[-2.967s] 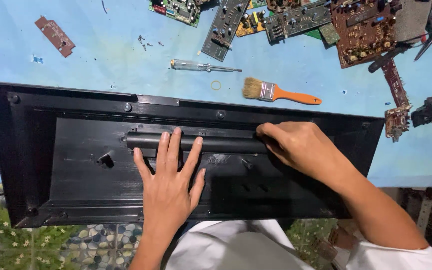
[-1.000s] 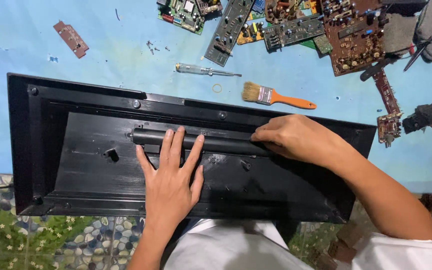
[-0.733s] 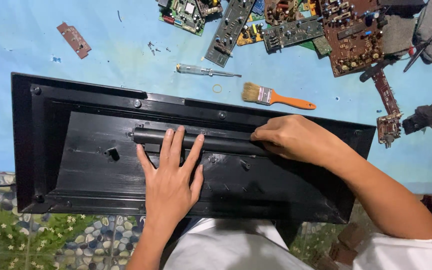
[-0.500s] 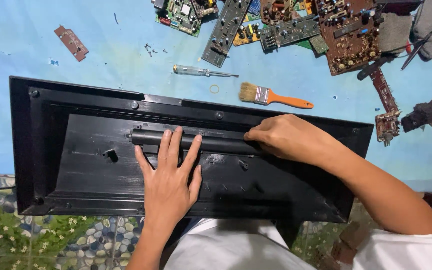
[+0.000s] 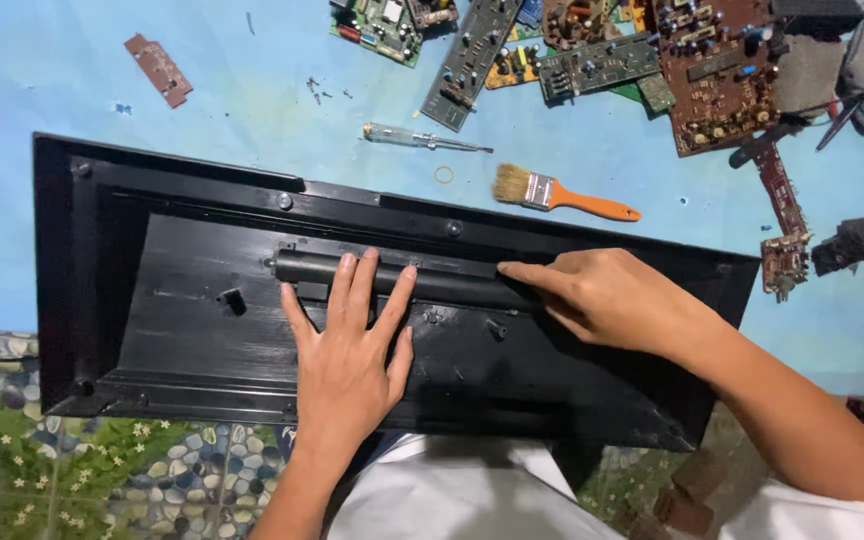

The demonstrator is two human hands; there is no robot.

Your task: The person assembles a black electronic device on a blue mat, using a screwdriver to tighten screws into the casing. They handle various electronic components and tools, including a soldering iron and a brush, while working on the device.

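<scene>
both hands lie on a black cylindrical bar (image 5: 422, 280) that runs along the inside of a long black plastic casing (image 5: 152, 300). left hand (image 5: 347, 350) rests palm down with fingers spread, fingertips (image 5: 370, 262) on top of the bar, holding nothing closed. right hand (image 5: 602, 298) presses on the bar's right end with its index finger stretched leftward along it and the other fingers curled under; whether they pinch the bar cannot be told. the bar sits in the casing's upper middle, just below a ridge with round screw bosses. the casing lies across a light blue surface (image 5: 72, 90), its near edge over the person's lap in white cloth (image 5: 452, 495). beyond the casing lie a paintbrush with an orange handle (image 5: 562, 195), a clear-handled screwdriver (image 5: 422, 138) and a small rubber ring (image 5: 442, 175). farther back sits a heap of green and brown circuit boards (image 5: 652, 60), with one small brown board (image 5: 157, 68) well apart to the left. a pebble-patterned mat (image 5: 72, 470) shows at lower left.
</scene>
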